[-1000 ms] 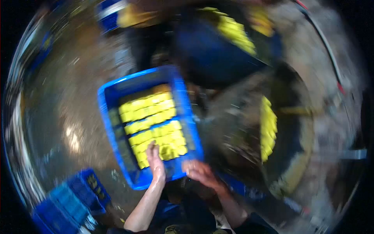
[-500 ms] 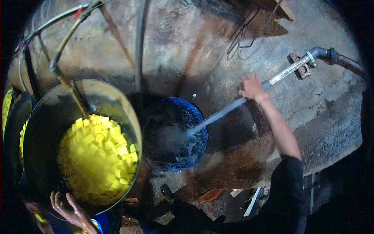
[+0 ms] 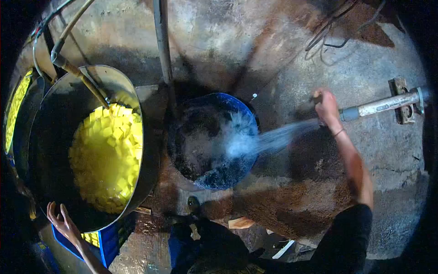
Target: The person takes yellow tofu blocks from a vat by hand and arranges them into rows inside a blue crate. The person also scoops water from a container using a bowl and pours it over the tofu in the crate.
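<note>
My left hand (image 3: 64, 223) is at the near rim of a large metal drum (image 3: 138, 150), fingers spread; whether it presses on the rim is unclear. Wet yellow cubes (image 3: 114, 130) fill the drum's lower part under cloudy water. Over at the right, my right hand (image 3: 327, 108) is in the flow just off the mouth of a pipe (image 3: 381, 106), fingers bent and apart, holding nothing visible. The water fans out from there into a round blue tub (image 3: 223, 182), where it splashes over dark contents I cannot make out.
A thin pipe (image 3: 86, 81) reaches down into the drum. Below the drum stands a blue crate (image 3: 107, 244) with yellow pieces. More yellow pieces (image 3: 17, 112) show at the far left. An upright pole (image 3: 162, 41) rises behind. A wood piece (image 3: 241, 223) lies near my legs.
The narrow water jet has become a wide spray. My right hand has moved closer to the pipe mouth, its fingers more bent. The view has shifted, and the blue crate shows more.
</note>
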### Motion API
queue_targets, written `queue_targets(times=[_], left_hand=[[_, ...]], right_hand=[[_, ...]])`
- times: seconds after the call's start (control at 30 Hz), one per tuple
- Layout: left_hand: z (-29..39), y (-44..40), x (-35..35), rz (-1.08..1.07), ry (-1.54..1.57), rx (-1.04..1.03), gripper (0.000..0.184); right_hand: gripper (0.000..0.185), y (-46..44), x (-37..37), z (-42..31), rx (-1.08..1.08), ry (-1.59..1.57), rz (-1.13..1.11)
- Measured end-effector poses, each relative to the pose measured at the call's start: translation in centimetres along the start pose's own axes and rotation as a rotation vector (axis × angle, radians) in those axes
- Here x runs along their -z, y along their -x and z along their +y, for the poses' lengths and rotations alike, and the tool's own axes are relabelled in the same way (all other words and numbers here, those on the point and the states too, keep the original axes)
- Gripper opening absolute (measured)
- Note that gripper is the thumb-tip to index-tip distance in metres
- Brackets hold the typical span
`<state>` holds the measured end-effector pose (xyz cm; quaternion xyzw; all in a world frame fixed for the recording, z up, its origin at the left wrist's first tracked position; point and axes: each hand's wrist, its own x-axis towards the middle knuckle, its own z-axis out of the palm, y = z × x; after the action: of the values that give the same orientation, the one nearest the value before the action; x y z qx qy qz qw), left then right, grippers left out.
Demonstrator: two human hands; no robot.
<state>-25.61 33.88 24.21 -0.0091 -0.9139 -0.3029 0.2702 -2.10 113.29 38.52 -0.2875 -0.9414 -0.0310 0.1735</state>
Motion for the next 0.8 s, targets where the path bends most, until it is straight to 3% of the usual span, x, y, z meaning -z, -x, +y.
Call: queue_targets(times=[0.03,0.1,0.17,0.23,0.27,0.33,0.4,0.43,0.53,0.57,0.6,0.63,0.7,0.8], left_hand=[[-0.1,0.0,0.1,-0.005,-0.033,-0.024,0.035],[0.0,0.0,0.3,-0.01,-0.078,-0.052,0.035],[0.4,0.1,0.2,-0.019,0.008,0.006,0.036],[0.6,0.0,0.1,-0.029,0.064,0.04,0.037],[0.8,-0.1,0.1,-0.039,0.033,0.049,0.037],[0.6,0.1,0.2,-0.066,0.067,0.073,0.035],[0.5,0.0,0.3,-0.074,0.011,0.083,0.035],[0.4,-0.1,0.3,-0.08,-0.026,0.092,0.034],[-0.9,-0.2,0.6,-0.125,-0.003,0.094,0.033],[-1.2,-0.2,0.7,-0.119,-0.01,0.088,0.033],[-1.5,-0.3,0.9,-0.141,-0.042,0.103,0.033],[-1.6,-0.4,1.0,-0.163,-0.074,0.117,0.033],[-1.6,-0.7,1.2,-0.167,-0.111,0.098,0.034],[-4.3,-0.7,2.1,-0.212,-0.212,0.066,0.033]], right_hand=[[0.033,0.3,-0.2,-0.1,0.005,-0.005,-0.007],[0.035,0.6,-0.7,-0.4,0.093,0.115,0.264],[0.029,0.2,-0.2,-1.4,0.122,0.158,0.243],[0.028,0.6,1.0,-2.8,0.159,0.237,0.039],[0.03,1.3,0.5,-4.9,0.234,0.309,0.292],[0.035,2.8,-0.9,-9.6,0.398,0.064,0.43],[0.033,4.8,-6.8,-12.6,0.077,-0.465,0.145],[0.032,5.5,-12.1,-12.0,0.229,-0.499,0.113],[0.03,10.9,-29.1,-12.0,-0.323,-0.674,-0.359],[0.038,13.5,-37.7,-9.4,-0.238,-0.683,-0.314],[0.047,13.4,-39.6,-10.4,-0.684,-0.819,-0.603],[0.053,13.2,-41.4,-10.8,-0.968,-0.966,-0.772],[0.055,12.9,-45.2,-11.9,-1.049,-1.005,-0.605],[0.064,11.6,-53.8,-11.0,-0.994,-1.073,-0.501]])
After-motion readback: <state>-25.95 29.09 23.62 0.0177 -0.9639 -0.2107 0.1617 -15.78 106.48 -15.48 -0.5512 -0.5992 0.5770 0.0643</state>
